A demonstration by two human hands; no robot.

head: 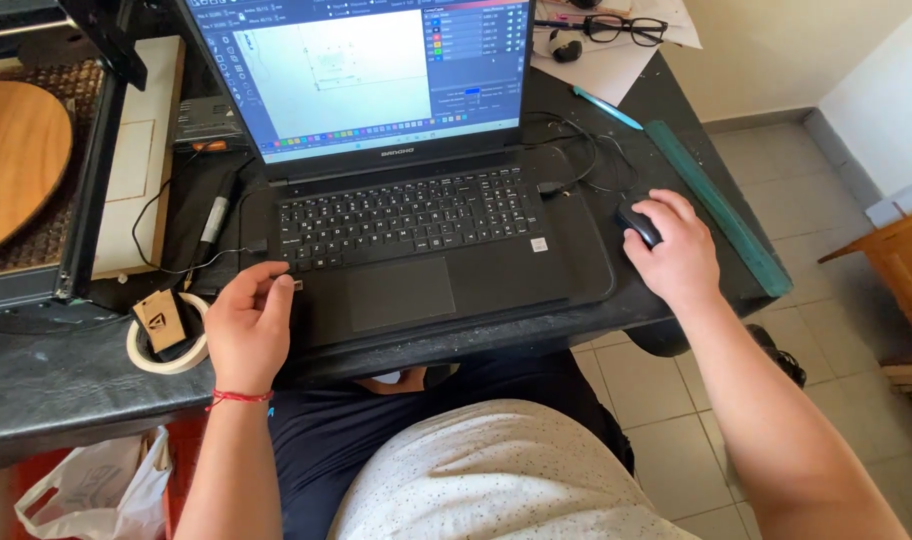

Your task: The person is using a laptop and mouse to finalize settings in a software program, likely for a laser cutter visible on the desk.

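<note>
The black computer mouse (638,222) is sitting at about three o'clock from the open laptop (416,225), near the right edge of the dark surface (66,385). The right hand (673,250) is cupping it from above, fingers draped over its smooth rounded shell, grasping it lightly. The left hand (248,325) is resting at about eight o'clock of the keyboard, fingers curled in a loose pinch against the laptop's left edge, where a small plug or stick (297,285) seems to be sitting; whether it is actually gripping that piece is too small to tell.

Judging from this, a tug by the left hand could be knocking that small piece loose, and the thin black cables (576,160) looping at twelve o'clock from the mouse could be snagging if the mouse is swept upward. The long green ruler (721,210), lying at the surface's edge at two o'clock from the mouse, could be getting pushed off by an elbow.

A roll of pale masking tape (166,345) with a small flat wooden tag (160,318) is lying at nine o'clock of the left hand. Farther off at ten o'clock, a smooth round wooden board (16,160) is lying in a metal-framed machine. Black-rimmed glasses (626,28) are resting on papers at one o'clock.
</note>
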